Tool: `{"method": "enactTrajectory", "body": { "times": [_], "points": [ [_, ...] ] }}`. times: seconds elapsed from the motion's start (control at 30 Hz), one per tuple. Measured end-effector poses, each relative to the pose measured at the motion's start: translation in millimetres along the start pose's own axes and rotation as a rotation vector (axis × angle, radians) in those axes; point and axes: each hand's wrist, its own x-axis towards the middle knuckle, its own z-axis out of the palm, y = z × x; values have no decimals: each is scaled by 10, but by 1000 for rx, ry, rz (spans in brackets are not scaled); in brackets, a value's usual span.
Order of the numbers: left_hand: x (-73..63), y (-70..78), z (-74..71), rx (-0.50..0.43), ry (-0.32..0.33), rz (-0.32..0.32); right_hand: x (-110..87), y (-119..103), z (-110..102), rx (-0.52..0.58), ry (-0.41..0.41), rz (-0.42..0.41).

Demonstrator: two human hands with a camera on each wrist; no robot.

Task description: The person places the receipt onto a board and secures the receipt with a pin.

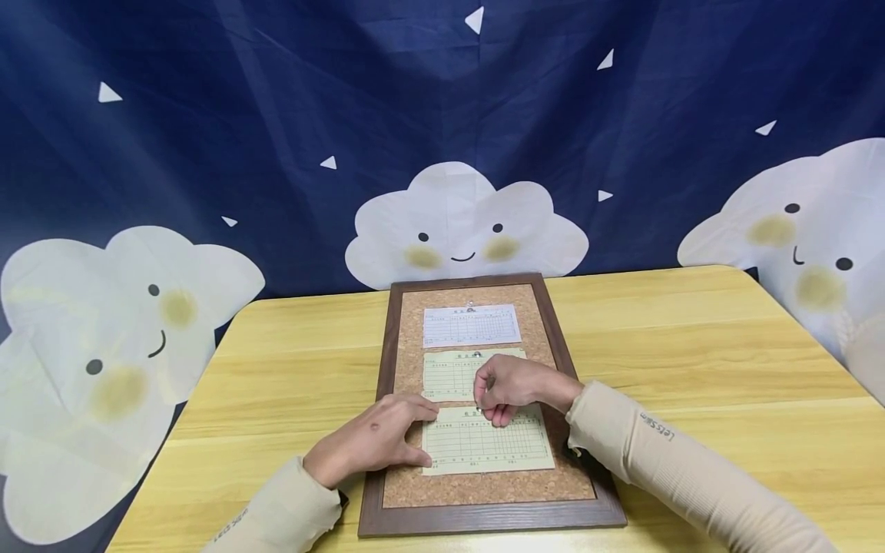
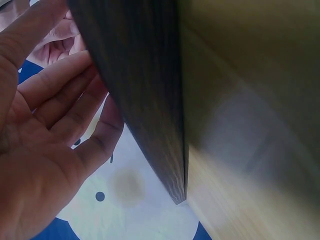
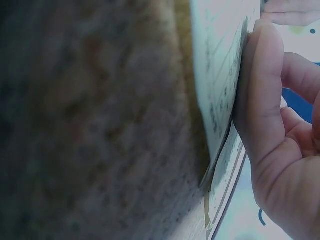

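Observation:
A cork board in a dark brown frame lies on the table and bears three printed slips in a column. My right hand is over the top edge of the lowest yellow slip, thumb and fingers pinching a small shiny push pin there. My left hand lies across the frame's left side, its thumb and fingertips resting at the slip's left edge. In the left wrist view, the fingers reach over the dark frame without curling round anything.
A white slip at the top and another yellow slip in the middle each have a pin at their top edge. Wooden table extends on both sides. A dark blue cloth with smiling clouds hangs behind.

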Motion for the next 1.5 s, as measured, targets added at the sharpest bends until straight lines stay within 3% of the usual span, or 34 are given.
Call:
{"method": "enactTrajectory", "body": {
  "times": [1.5],
  "points": [
    [8,2,-1,4,1,-1,0,-14,3,-3,11,4]
  ]
}}
